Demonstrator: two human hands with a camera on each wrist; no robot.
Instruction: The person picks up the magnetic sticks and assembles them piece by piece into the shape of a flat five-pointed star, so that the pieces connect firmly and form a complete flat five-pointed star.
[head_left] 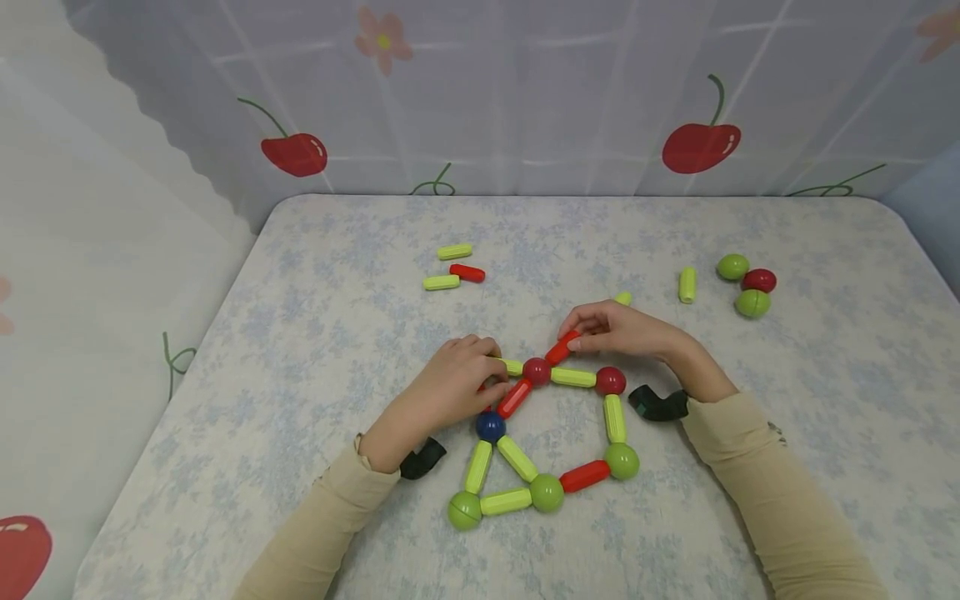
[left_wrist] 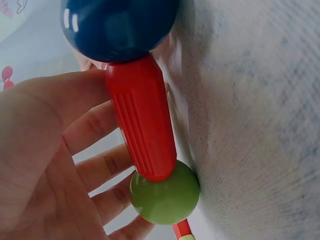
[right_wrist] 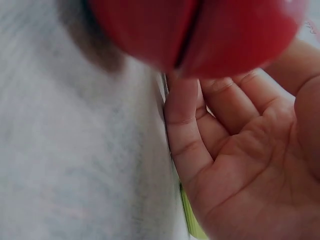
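In the head view the left hand (head_left: 457, 379) is curled over the left side of a joined figure of sticks and balls. Its thumb lies against a red stick (left_wrist: 142, 120) between a blue ball (left_wrist: 120, 25) and a green ball (left_wrist: 165, 195), with fingers behind them. The right hand (head_left: 626, 333) pinches a red stick (head_left: 562, 347) whose lower end meets a red ball (head_left: 537, 372). In the right wrist view another red ball (right_wrist: 200, 35) hides the right fingertips (right_wrist: 187, 95) and the stick. Yellow-green sticks (head_left: 573, 377) and more green balls (head_left: 547, 492) form the figure's other sides.
Two loose yellow-green sticks (head_left: 454, 251) and a red stick (head_left: 468, 273) lie farther back. At the right are a yellow-green stick (head_left: 687, 285), two green balls (head_left: 753, 303) and a red ball (head_left: 759, 280). Another yellow-green piece (head_left: 623, 297) shows behind the right hand.
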